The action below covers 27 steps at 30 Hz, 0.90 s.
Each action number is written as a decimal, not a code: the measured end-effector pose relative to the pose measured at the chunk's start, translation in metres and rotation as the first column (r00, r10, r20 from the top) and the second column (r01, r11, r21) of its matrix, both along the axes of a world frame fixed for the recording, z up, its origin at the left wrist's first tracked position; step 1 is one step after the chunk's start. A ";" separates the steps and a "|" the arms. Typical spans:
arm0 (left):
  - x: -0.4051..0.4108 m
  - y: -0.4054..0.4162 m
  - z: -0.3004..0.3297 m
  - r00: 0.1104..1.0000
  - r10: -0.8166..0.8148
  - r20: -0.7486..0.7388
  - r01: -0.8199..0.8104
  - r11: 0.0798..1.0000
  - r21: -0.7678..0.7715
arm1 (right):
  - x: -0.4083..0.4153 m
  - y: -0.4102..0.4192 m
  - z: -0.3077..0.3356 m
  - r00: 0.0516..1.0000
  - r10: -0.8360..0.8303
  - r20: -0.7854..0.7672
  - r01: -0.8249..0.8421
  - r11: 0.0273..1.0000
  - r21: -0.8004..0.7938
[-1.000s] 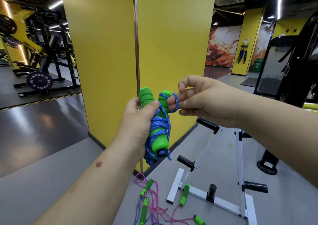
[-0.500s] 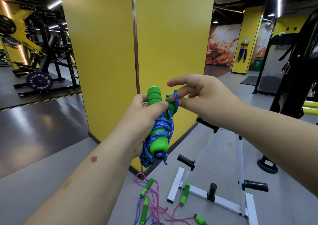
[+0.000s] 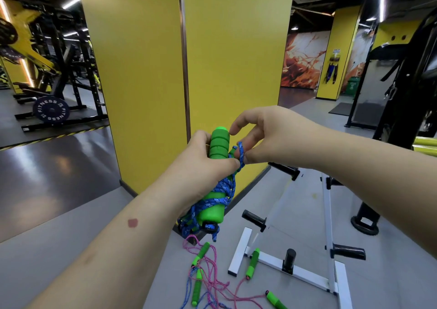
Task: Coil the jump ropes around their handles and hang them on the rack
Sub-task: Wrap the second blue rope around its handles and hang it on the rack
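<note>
My left hand [image 3: 208,166] grips a pair of green foam handles [image 3: 218,144] held upright at chest height, with a blue jump rope [image 3: 224,190] wound around their lower half. My right hand [image 3: 267,138] pinches a small loop of that blue rope [image 3: 240,153] beside the handle tops. On the grey floor below lie loose pink and blue jump ropes [image 3: 212,282] with several green handles. The white rack [image 3: 327,214] with black pegs stands on the floor to the right, nothing hanging on it.
A yellow pillar [image 3: 184,60] rises straight ahead. Black gym machines stand at the right [image 3: 406,95], and a weight rack with a plate [image 3: 50,108] stands at the far left. A black round base [image 3: 365,223] sits behind the white rack.
My right hand has pulled the blue loop down from the handle tops to beside my left thumb. Both hands have shifted slightly and the handles have tilted more upright.
</note>
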<state>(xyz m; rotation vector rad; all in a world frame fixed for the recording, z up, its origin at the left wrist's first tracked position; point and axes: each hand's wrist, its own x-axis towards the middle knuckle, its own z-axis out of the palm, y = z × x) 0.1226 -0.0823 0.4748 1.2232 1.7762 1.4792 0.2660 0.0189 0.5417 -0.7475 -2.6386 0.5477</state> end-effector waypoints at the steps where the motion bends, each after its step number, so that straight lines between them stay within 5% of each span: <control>1: 0.001 0.000 0.000 1.000 -0.008 -0.008 0.008 1.000 -0.010 | 0.000 0.001 -0.001 1.000 0.002 -0.006 -0.002 1.000 0.008; 11: -0.009 0.001 0.000 0.865 -0.206 0.457 0.191 0.978 0.081 | 0.003 0.000 -0.010 0.984 0.095 -0.149 -0.051 0.961 0.273; 16: -0.010 -0.002 0.003 0.846 -0.255 0.467 0.210 0.966 0.148 | 0.003 0.000 -0.017 0.917 0.093 -0.389 -0.030 0.986 0.166; 27: -0.015 -0.006 0.003 0.856 -0.227 0.465 0.178 0.973 0.148 | 0.007 -0.001 -0.009 0.849 0.025 -0.528 -0.022 1.000 0.012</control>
